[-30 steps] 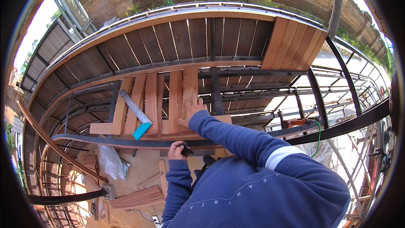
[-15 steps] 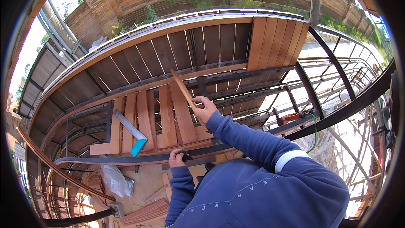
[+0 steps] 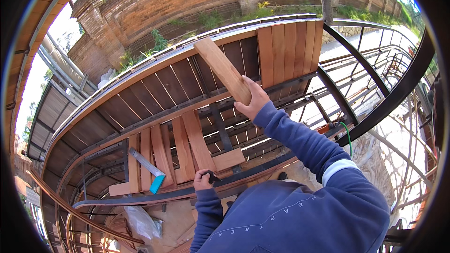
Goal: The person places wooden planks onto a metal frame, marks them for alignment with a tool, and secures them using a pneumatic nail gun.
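Observation:
My right hand (image 3: pixel 255 99) grips the lower end of a short wooden board (image 3: pixel 222 69), raised with its broad face showing and slanting up to the left. Behind it lies a curved frame of dark slats (image 3: pixel 183 76). Closer to me, my left hand (image 3: pixel 203 181) is closed round a small black object (image 3: pixel 212 177) whose kind I cannot make out, beside the curved metal rail (image 3: pixel 183 192). Several loose wooden boards (image 3: pixel 162 151) lie side by side across the frame. On them rests a try square (image 3: pixel 146 165) with a turquoise stock.
Fitted reddish planks (image 3: pixel 290 54) cover the frame's far right part. An orange power tool (image 3: pixel 326 128) with a green cord lies to the right. Black curved beams (image 3: pixel 358 58) cross there. Clear plastic wrapping (image 3: pixel 143 222) sits on the floor, lower left. A brick wall (image 3: pixel 178 7) stands behind.
My right hand has raised the board and turned it from edge-on to broad face. My left hand, still on the black object, has moved slightly. The whole view has shifted.

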Demonstrator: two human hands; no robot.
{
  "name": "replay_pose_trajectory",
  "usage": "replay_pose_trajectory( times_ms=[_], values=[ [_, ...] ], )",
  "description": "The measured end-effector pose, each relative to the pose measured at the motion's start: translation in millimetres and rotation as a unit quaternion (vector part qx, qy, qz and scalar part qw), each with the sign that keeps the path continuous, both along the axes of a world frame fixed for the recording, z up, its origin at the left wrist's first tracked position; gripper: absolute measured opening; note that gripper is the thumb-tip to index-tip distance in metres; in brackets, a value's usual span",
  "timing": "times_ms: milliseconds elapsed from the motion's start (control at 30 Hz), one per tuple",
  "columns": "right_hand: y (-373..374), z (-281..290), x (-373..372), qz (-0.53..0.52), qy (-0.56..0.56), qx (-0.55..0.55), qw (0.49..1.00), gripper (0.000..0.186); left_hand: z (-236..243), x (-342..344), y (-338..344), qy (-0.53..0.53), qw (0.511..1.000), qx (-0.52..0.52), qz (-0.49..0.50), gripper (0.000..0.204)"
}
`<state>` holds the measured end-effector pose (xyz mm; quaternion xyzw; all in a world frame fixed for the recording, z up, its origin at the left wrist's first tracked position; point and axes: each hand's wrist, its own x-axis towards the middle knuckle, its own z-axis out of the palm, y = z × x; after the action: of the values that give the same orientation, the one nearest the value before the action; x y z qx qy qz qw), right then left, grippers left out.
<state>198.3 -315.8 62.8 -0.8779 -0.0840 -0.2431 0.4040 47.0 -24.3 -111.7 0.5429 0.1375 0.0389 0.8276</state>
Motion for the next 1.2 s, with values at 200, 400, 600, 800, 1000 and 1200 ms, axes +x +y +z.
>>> replay_pose_trajectory(
  times_ms=[200, 400, 600, 800, 1000, 1200],
  values=[
    [-54.1, 13.4, 37.6, -0.051, 0.05, -0.136, 0.988, 0.09, -6.1, -9.5, -16.5, 0.028, 0.999, 0.011, 0.01, 0.016],
    [-95.1, -7.5, 73.0, -0.195, 0.036, -0.034, 0.98, 0.089, -7.7, -12.0, -31.0, 0.005, 0.998, 0.054, 0.012, 0.016],
    [-87.6, 6.9, 53.0, -0.064, 0.059, -0.129, 0.988, 0.092, -5.3, -16.7, -41.7, 0.011, 0.999, 0.045, 0.026, 0.016],
    [-106.3, -7.9, 27.4, -0.008, 0.023, -0.053, 0.998, 0.09, 0.8, -7.9, -59.9, 0.029, 0.997, 0.07, 0.018, 0.018],
    [-87.4, -59.0, -51.3, 0.085, 0.104, -0.009, 0.991, 0.091, 31.0, 3.6, -77.2, 0.055, 0.996, 0.075, 0.006, 0.023],
    [-28.5, -106.0, -77.5, 0.219, 0.228, 0.01, 0.949, 0.092, 36.2, 8.1, -97.0, 0.038, 0.983, 0.178, -0.008, 0.018]
  ],
)
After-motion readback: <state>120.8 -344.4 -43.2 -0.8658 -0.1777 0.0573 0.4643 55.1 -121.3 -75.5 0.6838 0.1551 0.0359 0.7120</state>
